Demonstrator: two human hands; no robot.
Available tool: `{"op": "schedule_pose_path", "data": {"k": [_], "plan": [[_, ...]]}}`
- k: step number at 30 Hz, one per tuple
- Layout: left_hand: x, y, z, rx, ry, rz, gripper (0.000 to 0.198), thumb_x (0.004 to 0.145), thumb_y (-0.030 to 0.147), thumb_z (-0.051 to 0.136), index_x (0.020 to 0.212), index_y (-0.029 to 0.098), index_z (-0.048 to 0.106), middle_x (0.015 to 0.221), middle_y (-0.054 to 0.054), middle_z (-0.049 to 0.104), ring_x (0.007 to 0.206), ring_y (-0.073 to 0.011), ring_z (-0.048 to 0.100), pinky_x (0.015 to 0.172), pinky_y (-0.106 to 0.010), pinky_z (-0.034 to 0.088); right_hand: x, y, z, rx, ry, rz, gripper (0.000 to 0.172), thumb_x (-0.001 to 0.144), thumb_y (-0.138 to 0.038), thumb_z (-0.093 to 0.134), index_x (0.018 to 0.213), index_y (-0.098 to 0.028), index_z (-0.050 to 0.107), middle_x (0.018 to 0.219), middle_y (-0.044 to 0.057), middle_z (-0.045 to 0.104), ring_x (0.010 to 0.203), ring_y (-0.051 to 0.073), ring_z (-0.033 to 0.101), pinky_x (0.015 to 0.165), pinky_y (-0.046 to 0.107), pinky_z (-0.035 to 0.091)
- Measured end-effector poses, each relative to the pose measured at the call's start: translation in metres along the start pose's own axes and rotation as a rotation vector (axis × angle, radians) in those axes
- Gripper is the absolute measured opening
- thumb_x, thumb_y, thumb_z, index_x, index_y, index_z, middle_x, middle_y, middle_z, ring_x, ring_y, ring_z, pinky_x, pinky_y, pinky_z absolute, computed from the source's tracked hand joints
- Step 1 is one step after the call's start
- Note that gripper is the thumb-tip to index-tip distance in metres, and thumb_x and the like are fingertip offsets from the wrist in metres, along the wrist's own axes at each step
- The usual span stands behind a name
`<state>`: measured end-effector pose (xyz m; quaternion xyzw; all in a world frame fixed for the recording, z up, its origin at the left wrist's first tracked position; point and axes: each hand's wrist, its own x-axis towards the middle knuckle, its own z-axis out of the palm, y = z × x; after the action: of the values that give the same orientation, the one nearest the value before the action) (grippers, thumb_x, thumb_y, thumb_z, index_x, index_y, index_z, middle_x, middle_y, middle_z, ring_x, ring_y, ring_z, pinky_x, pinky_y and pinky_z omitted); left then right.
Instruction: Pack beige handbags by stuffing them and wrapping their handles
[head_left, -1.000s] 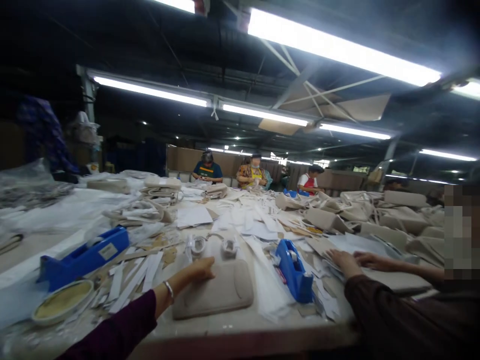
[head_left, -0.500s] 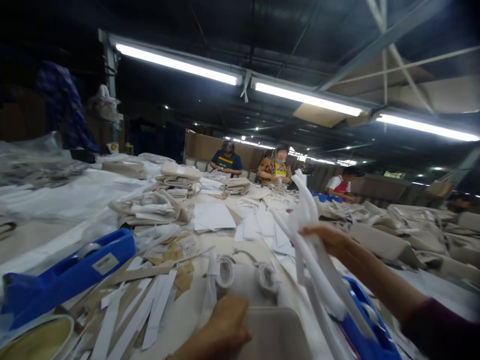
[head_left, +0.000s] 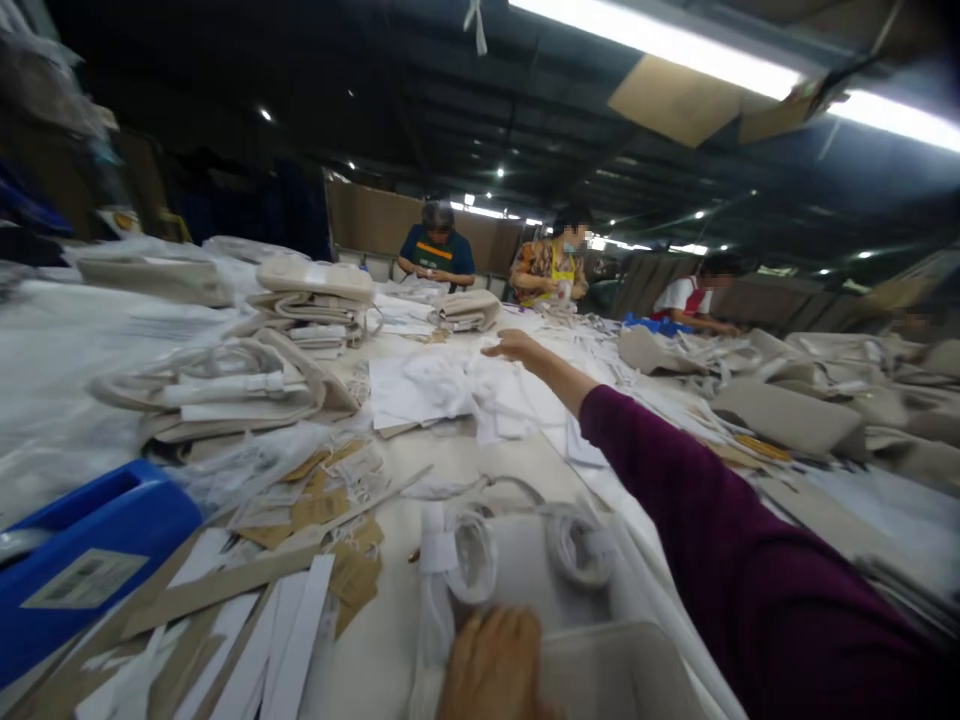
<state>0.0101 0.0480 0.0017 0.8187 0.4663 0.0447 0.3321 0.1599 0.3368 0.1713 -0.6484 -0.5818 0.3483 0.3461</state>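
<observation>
My left hand [head_left: 491, 660] is curled low in the middle, closed on the upper part of a beige bag [head_left: 615, 660]; its fingertips are hidden. Two rolled strap loops wrapped in white stand above that hand, the left loop [head_left: 474, 555] and the right loop [head_left: 581, 548]. Farther off, my right hand [head_left: 517, 348] reaches out with its fingers stretched to the left. Just below it, blurred white soft strips [head_left: 487, 390] lie over white sheets [head_left: 405, 390], seemingly loose from the fingers.
A blue tape dispenser [head_left: 97, 570] stands at left, beside paper strips [head_left: 292, 640] and brown tags [head_left: 349, 570]. Folded beige bags [head_left: 307, 285] are stacked behind. More beige pieces [head_left: 795, 415] are heaped at right. Several people work across the table, one in a green shirt [head_left: 439, 255].
My right hand has swung forward and left, carrying the white strips from the right side to the white sheets. My left hand stays at the bag. The view has shifted and tilted down.
</observation>
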Motion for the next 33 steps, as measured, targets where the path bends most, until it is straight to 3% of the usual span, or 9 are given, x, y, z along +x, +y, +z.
{"op": "schedule_pose_path", "data": {"k": [3, 7, 10, 12, 17, 21, 24, 29, 33], "plan": [[-0.013, 0.010, -0.020, -0.014, 0.013, 0.047, 0.040, 0.077, 0.029, 0.054, 0.116, 0.020, 0.055, 0.123, -0.008, 0.059, 0.119, -0.0270, 0.048, 0.108, -0.045, 0.027, -0.076, 0.026, -0.036, -0.200, -0.078, -0.040, 0.058, 0.063, -0.024, 0.082, 0.115, -0.011, 0.061, 0.116, 0.013, 0.062, 0.101, 0.025, 0.061, 0.092, 0.036, 0.047], [-0.013, 0.018, -0.031, 0.110, -0.023, 0.054, 0.035, 0.080, 0.031, 0.050, 0.111, 0.017, 0.054, 0.118, -0.012, 0.060, 0.116, -0.0283, 0.051, 0.103, -0.046, 0.032, -0.235, 0.078, -0.087, -0.431, -0.052, -0.202, 0.045, 0.076, -0.027, 0.068, 0.119, -0.017, 0.060, 0.114, 0.009, 0.063, 0.097, 0.020, 0.061, 0.083, 0.030, 0.049], [-0.011, 0.022, -0.033, 0.211, -0.047, 0.065, 0.035, 0.081, 0.035, 0.049, 0.111, 0.018, 0.052, 0.117, -0.012, 0.061, 0.114, -0.0287, 0.053, 0.098, -0.044, 0.036, -0.337, 0.128, -0.098, -0.500, 0.059, -0.048, 0.041, 0.076, -0.025, 0.065, 0.116, -0.015, 0.060, 0.104, 0.009, 0.064, 0.088, 0.019, 0.060, 0.073, 0.029, 0.050], [-0.010, 0.024, -0.035, 0.260, -0.050, 0.075, 0.033, 0.082, 0.036, 0.047, 0.109, 0.018, 0.052, 0.115, -0.012, 0.062, 0.112, -0.0294, 0.055, 0.095, -0.043, 0.038, -0.376, 0.163, -0.093, -0.529, 0.092, 0.064, 0.039, 0.075, -0.022, 0.065, 0.113, -0.015, 0.060, 0.098, 0.008, 0.063, 0.082, 0.018, 0.059, 0.073, 0.030, 0.049], [-0.011, 0.028, -0.039, 0.302, -0.057, 0.064, 0.034, 0.082, 0.037, 0.047, 0.109, 0.017, 0.051, 0.117, -0.012, 0.062, 0.109, -0.0303, 0.057, 0.090, -0.041, 0.041, -0.383, 0.214, -0.062, -0.554, 0.111, 0.091, 0.052, 0.071, -0.015, 0.067, 0.120, -0.015, 0.051, 0.101, 0.008, 0.060, 0.086, 0.018, 0.057, 0.080, 0.031, 0.046], [-0.012, 0.028, -0.040, 0.277, -0.068, 0.045, 0.036, 0.080, 0.038, 0.049, 0.110, 0.018, 0.052, 0.119, -0.012, 0.062, 0.110, -0.0302, 0.057, 0.089, -0.040, 0.042, -0.363, 0.216, -0.043, -0.668, 0.065, 0.065, 0.057, 0.069, -0.006, 0.059, 0.125, -0.012, 0.047, 0.104, 0.010, 0.060, 0.097, 0.022, 0.055, 0.083, 0.032, 0.043], [-0.011, 0.028, -0.041, 0.241, -0.094, 0.049, 0.035, 0.078, 0.038, 0.051, 0.106, 0.018, 0.053, 0.115, -0.011, 0.063, 0.106, -0.0299, 0.059, 0.086, -0.038, 0.044, -0.357, 0.212, -0.049, -0.672, 0.103, 0.098, 0.052, 0.069, -0.001, 0.047, 0.120, -0.011, 0.050, 0.103, 0.012, 0.061, 0.096, 0.023, 0.056, 0.084, 0.033, 0.042], [-0.003, 0.034, -0.047, 0.153, -0.181, 0.030, 0.036, 0.069, 0.033, 0.059, 0.102, 0.019, 0.055, 0.111, -0.008, 0.065, 0.102, -0.0281, 0.060, 0.086, -0.035, 0.045, -0.365, 0.208, -0.090, -0.238, 0.327, 0.089, 0.038, 0.080, -0.013, 0.042, 0.116, -0.018, 0.051, 0.095, 0.006, 0.060, 0.083, 0.018, 0.057, 0.078, 0.031, 0.043], [0.003, 0.047, -0.053, 0.136, -0.253, 0.030, 0.038, 0.063, 0.026, 0.061, 0.099, 0.017, 0.055, 0.108, -0.009, 0.065, 0.099, -0.0265, 0.061, 0.083, -0.032, 0.047, -0.383, 0.212, -0.106, 0.301, 0.257, 0.089, 0.029, 0.085, -0.033, 0.048, 0.110, -0.018, 0.051, 0.086, 0.002, 0.057, 0.058, 0.010, 0.047, 0.053, 0.023, 0.038]]}}
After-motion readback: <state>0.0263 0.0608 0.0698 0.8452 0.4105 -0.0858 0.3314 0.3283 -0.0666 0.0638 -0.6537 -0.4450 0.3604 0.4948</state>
